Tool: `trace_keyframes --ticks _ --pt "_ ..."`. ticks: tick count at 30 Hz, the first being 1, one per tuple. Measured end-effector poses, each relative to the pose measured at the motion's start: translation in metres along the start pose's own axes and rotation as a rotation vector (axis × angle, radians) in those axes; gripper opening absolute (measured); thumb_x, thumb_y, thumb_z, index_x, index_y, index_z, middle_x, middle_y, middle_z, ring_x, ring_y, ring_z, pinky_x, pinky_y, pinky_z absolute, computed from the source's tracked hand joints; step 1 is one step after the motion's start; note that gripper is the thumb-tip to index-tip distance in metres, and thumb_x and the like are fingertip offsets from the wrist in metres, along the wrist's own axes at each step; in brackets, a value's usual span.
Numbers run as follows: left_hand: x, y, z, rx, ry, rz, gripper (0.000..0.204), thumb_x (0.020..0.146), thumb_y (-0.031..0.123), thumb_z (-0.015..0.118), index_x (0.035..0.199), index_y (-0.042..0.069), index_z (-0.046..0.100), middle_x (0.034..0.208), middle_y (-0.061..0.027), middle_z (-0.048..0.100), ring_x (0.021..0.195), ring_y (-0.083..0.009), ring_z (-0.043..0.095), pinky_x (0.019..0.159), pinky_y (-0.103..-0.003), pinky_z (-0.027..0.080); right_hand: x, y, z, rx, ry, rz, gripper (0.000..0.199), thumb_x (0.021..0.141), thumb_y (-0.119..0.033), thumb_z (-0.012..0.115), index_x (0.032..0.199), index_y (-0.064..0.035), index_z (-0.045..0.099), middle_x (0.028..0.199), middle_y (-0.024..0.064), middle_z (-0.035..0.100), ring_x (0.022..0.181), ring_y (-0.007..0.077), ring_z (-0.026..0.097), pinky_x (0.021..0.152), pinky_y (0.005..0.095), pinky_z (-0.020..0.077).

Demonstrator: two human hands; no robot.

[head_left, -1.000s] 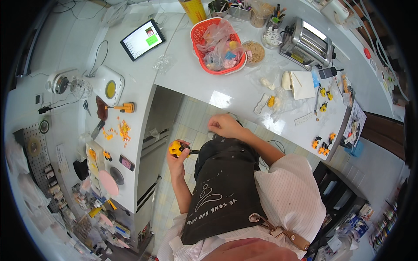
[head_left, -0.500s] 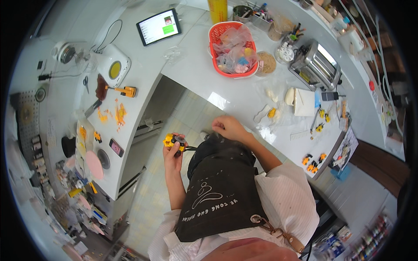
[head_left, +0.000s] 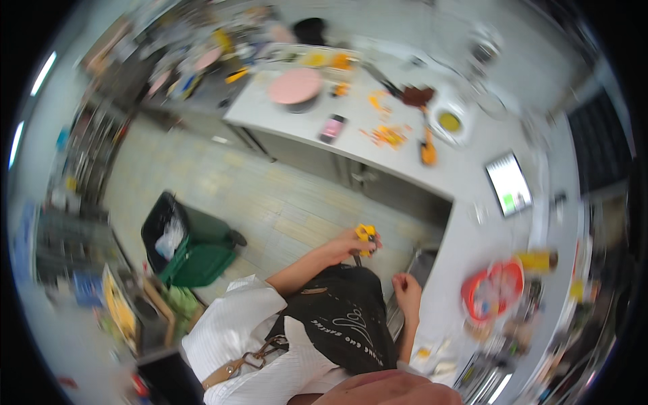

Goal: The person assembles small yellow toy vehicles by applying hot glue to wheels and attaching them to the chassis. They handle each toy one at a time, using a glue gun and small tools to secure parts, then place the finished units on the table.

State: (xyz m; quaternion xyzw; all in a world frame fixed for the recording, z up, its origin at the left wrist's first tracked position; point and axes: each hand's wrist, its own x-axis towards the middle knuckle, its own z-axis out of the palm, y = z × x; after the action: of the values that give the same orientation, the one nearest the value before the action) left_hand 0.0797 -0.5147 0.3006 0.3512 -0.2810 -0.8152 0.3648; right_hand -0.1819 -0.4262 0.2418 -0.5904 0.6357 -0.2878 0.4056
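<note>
Apron (head_left: pixel 351 324), black with pale lettering, hangs nearest, over a white shirt. The right hand (head_left: pixel 407 291) sits just above it, fingers curled loosely inward and holding nothing that shows, close by the table (head_left: pixel 452 270) edge. The left hand (head_left: pixel 347 244) is raised beyond, fingers closed round a small yellow-orange toy (head_left: pixel 366 235), which sticks out past the fingertips over the floor. Right of the right-hand fingers stands a red basket (head_left: pixel 494 291). Farther off lie a tablet (head_left: pixel 509 183), orange scraps (head_left: pixel 388 135), and a pink round lid (head_left: pixel 295 86). Well left of the fingers stands a green bin (head_left: pixel 189 246).
</note>
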Motion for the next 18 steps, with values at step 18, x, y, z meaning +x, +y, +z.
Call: trace_keyframes --ticks 18 --pt "-0.198 0.148 -0.311 -0.206 0.326 0.417 0.041 0.085 0.01 0.071 0.123 0.004 0.056 0.114 -0.0068 0.061 0.11 -0.016 0.058 0.089 -0.031 0.049 0.178 -0.266 0.353 -0.185 -0.926 -0.331 0.024 0.085 -0.021 0.07 0.1 -0.0027 0.068 0.089 0.012 0.07 0.076 0.0197 0.067 0.071 0.0318 0.0523"
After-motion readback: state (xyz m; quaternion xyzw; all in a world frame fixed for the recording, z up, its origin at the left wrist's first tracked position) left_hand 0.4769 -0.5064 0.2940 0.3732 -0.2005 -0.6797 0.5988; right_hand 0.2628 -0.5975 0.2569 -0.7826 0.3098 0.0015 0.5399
